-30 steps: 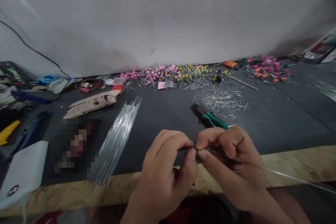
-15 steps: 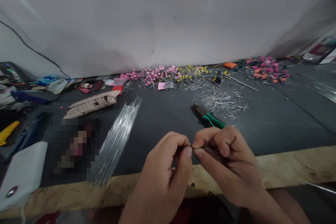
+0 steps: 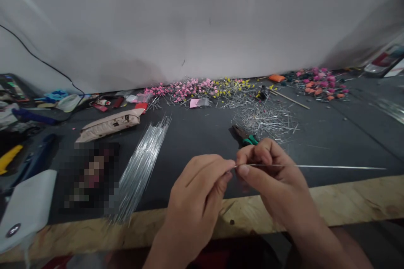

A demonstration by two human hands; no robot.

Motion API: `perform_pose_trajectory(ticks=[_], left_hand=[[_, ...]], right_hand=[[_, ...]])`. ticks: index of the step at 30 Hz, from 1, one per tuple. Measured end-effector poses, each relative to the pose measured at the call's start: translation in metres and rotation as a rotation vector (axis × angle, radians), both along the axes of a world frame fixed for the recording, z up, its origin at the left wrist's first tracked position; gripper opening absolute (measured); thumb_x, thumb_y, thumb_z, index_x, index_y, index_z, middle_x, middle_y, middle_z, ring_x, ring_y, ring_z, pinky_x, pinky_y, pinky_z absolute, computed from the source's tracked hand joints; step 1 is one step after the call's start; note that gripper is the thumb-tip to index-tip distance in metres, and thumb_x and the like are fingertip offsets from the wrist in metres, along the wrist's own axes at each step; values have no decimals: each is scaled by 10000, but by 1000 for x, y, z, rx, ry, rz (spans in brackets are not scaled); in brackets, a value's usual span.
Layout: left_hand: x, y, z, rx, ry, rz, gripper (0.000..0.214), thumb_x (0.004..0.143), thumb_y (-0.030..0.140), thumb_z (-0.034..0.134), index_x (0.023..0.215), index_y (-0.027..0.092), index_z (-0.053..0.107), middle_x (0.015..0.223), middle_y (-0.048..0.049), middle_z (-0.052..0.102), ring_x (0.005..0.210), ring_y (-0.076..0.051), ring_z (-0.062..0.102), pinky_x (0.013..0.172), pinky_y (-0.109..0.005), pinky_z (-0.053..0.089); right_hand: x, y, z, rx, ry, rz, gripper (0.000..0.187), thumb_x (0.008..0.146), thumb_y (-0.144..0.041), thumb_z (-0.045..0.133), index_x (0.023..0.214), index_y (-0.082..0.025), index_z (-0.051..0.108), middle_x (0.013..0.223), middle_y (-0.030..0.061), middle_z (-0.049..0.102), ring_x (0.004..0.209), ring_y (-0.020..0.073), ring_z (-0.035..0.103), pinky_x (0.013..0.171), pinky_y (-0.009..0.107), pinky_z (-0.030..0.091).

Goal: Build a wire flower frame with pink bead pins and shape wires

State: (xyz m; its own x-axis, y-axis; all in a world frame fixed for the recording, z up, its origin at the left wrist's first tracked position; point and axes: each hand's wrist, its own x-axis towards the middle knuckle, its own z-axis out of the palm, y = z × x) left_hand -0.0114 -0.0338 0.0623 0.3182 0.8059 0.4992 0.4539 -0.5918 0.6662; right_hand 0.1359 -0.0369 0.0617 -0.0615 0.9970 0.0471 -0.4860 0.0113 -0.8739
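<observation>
A thin, straight silvery wire [image 3: 341, 167] runs from between my fingertips out to the right, nearly level. My right hand [image 3: 277, 185] is closed, pinching it between thumb and forefinger. Fingers pressed together, my left hand [image 3: 198, 197] grips the wire's near end, just left of the right fingertips; the tip itself is hidden. Just beyond my right hand lie pliers [image 3: 251, 139] with green handles, partly covered by the fingers. To the left rests a bundle of straight wires [image 3: 143, 164], and past the pliers a loose heap of short wire pieces [image 3: 265, 119].
Along the wall lie pink flower stems [image 3: 189, 89], yellow ones [image 3: 233, 87] and a magenta and orange cluster [image 3: 325, 82]. A patterned pouch [image 3: 110, 124] and a white power bank [image 3: 28, 206] with a cable lie at left. The table's wooden edge [image 3: 356, 201] crosses in front.
The wire has swung up from slanting down to the right to nearly level. Both hands have turned slightly, and my left fingers now cover the thumb more.
</observation>
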Motion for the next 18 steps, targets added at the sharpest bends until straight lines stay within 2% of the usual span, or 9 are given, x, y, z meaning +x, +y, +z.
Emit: perform_pose_trajectory(ticks=[3, 6, 12, 18], left_hand=[[0, 4, -7, 179, 2, -33, 292, 794, 17, 514, 1030, 181, 570, 919, -37, 616, 897, -133, 559, 796, -257, 465], [0, 7, -11, 258, -44, -41, 314, 778, -5, 521, 1028, 175, 579, 901, -43, 630, 883, -143, 573, 785, -280, 484], [-1, 10, -16, 269, -26, -67, 365, 774, 0, 532, 1084, 191, 557, 951, -28, 660, 896, -138, 587, 817, -281, 477], [0, 12, -16, 217, -36, -70, 312, 787, 13, 527, 1043, 184, 573, 920, -29, 659, 878, -133, 585, 809, -270, 471]], right_hand=[[0, 1, -1, -62, 50, 57, 315, 763, -79, 604, 695, -216, 329, 726, -60, 558, 563, 63, 505, 495, 175, 429], [-2, 0, -1, -115, 75, 78, 311, 755, -89, 611, 688, -213, 333, 721, -60, 557, 554, 61, 506, 485, 170, 432], [-4, -1, 2, -149, 89, 69, 312, 747, -106, 614, 677, -210, 329, 724, -53, 561, 527, 59, 495, 475, 176, 433], [-5, -3, -4, -82, 20, 1, 304, 766, -81, 587, 694, -215, 324, 752, -51, 553, 565, 58, 483, 514, 172, 428]])
